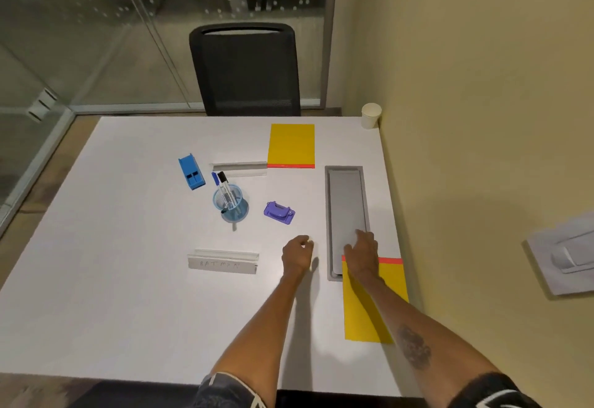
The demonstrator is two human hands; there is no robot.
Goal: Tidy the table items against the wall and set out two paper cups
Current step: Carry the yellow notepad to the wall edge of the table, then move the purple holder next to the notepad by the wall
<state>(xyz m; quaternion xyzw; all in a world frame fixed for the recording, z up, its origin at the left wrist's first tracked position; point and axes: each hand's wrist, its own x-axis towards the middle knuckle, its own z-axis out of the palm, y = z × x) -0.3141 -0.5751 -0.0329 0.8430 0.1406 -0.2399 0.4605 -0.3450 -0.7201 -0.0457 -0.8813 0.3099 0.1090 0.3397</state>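
My left hand (297, 255) hovers over the white table (128, 279) with its fingers curled round a small white thing (310, 241), possibly a paper cup; most of it is hidden. My right hand (361, 255) lies flat, fingers straight, on the top end of a yellow notepad (360, 317) beside the wall. That pad partly overlaps the grey cable hatch (347, 195). A white paper cup (370, 115) stands in the far right corner. A second yellow notepad (291, 145) lies at the far middle.
Mid-table are a blue box (192, 172), a blue pen cup with markers (229, 201), a purple hole punch (279, 212) and two clear name holders (238, 169) (223, 262). A black chair (246, 70) stands beyond the far edge. The wall runs along the right.
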